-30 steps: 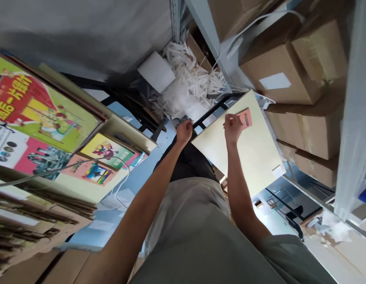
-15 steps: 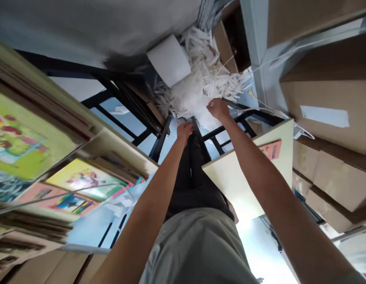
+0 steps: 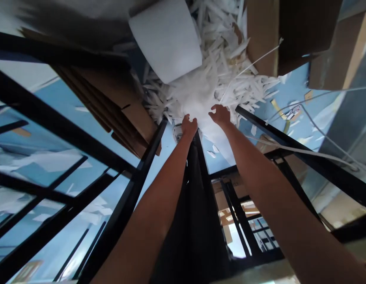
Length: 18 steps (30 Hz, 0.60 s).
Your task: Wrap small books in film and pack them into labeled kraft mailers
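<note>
My left hand [image 3: 189,125] reaches down in front of my legs, its fingers spread and bent with nothing visible between them. To its right, my right hand [image 3: 221,115] is at about the same height, thumb and fingers curved apart. Just beyond both hands lies a pale, translucent heap that looks like a plastic bag [image 3: 195,94]. I cannot tell whether the fingertips touch it. Around and behind it spreads a pile of white strips [image 3: 230,79]. A large white block or roll [image 3: 167,41] rests on the pile's left side.
Black metal frames [image 3: 67,118] stand on both sides of my legs. Flattened cardboard [image 3: 112,102] leans at the left, and an open cardboard box [image 3: 262,37] stands at the back right. A white cable [image 3: 307,152] crosses the right side. Scraps litter the blue floor [image 3: 106,136].
My view has moved lower and closer to the white pile. The shelf of books and the tabletop have left the view. Both hands have opened their fingers near the translucent heap.
</note>
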{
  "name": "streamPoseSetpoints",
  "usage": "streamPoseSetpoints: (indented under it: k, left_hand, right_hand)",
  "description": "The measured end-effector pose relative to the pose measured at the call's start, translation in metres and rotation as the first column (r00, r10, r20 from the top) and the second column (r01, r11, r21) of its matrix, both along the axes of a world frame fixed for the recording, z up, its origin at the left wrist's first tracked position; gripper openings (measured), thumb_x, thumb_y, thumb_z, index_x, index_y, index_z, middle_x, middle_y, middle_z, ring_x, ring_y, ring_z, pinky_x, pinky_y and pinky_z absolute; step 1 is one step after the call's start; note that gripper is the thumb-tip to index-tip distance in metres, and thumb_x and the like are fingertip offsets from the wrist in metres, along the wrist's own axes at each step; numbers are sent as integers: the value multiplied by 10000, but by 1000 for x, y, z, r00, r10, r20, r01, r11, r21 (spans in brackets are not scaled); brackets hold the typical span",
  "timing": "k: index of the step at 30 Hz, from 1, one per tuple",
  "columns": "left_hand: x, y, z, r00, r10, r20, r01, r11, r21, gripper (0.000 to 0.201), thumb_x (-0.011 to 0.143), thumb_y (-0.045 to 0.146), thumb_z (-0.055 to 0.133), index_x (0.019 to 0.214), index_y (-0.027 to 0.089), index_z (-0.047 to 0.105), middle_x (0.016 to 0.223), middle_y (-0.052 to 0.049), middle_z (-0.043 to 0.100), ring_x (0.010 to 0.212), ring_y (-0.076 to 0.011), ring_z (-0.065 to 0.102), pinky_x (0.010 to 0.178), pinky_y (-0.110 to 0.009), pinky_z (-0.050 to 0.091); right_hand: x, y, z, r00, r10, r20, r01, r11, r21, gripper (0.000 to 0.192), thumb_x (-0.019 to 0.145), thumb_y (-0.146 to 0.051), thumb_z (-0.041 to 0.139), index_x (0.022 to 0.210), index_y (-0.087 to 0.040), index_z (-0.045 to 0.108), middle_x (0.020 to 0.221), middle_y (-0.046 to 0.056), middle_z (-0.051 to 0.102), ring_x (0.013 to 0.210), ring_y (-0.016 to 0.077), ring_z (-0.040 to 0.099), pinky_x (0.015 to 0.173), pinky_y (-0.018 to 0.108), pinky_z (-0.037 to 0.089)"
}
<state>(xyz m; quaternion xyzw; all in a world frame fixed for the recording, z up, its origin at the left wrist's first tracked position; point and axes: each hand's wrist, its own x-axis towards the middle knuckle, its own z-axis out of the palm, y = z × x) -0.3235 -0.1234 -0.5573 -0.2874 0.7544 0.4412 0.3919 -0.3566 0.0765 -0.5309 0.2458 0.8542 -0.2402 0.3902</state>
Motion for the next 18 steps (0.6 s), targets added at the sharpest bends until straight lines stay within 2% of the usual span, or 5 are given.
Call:
streamPoseSetpoints:
  k: [3,7,10,14,18]
  left_hand:
    - [3,7,-31,999,-36,12,37,997,-75,571,982,209,749,1542,123,686,1664,-245,643,1615,-421,576,1412,-549,396]
    - [17,17,-51,997,-68,-30,65,995,-78,555,907,173,778,1459,193,735,1713,-189,592,1709,-418,443,1433,-545,372]
    - [25,20,-56,998,-61,14,61,996,-68,525,885,179,780,1408,220,754,1703,-165,604,1706,-402,452,1441,-537,368]
    - [23,18,-54,996,-36,84,41,998,-55,475,878,194,781,1351,235,769,1686,-155,624,1685,-397,488,1434,-545,379]
    - [15,15,-54,994,-12,106,17,999,-47,468,879,195,793,1344,241,775,1678,-148,640,1680,-396,500,1430,-539,383]
  right_hand:
    - [12,3,-42,999,0,-36,-1,1000,-22,237,999,-409,818,1162,-238,799,1547,160,728,1541,458,568,1333,679,459]
    - [23,13,-77,998,29,53,-29,1000,5,304,1004,-266,774,1296,-181,764,1710,221,598,1614,460,528,1352,660,441]
    - [25,19,-86,996,57,68,-54,997,-49,309,1007,-198,728,1309,-144,757,1602,244,677,1578,404,590,1389,592,420]
    - [20,19,-86,999,27,38,-24,997,-72,292,962,-148,721,1250,-167,768,1515,204,735,1672,369,513,1413,573,405]
    - [10,16,-88,997,-4,73,7,999,-46,216,954,-163,721,1155,-175,798,1431,197,777,1508,357,666,1368,536,465]
